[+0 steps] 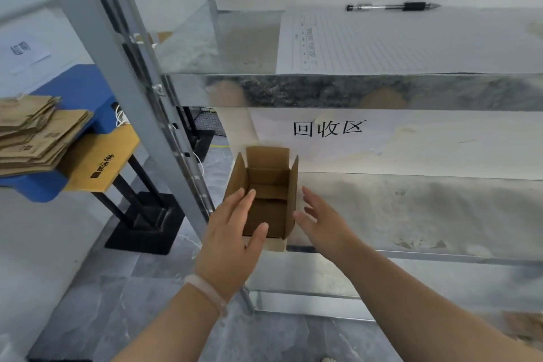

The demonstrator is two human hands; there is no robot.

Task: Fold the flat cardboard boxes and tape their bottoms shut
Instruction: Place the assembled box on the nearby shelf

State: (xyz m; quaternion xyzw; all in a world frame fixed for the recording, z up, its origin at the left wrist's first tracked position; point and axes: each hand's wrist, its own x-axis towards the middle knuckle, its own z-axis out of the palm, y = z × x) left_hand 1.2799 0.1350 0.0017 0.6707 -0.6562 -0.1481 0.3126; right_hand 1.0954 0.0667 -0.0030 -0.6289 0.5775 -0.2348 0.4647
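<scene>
Cardboard box (269, 182) between left hand (232, 233), right hand (321, 222)

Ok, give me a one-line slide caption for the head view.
Open left hand and right hand flank an upright, open-topped cardboard box on the metal shelf.

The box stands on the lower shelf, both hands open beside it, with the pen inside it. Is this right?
Only the pen is wrong: the head view shows it on the lined paper on the upper shelf. The box, left hand and right hand match.
</scene>
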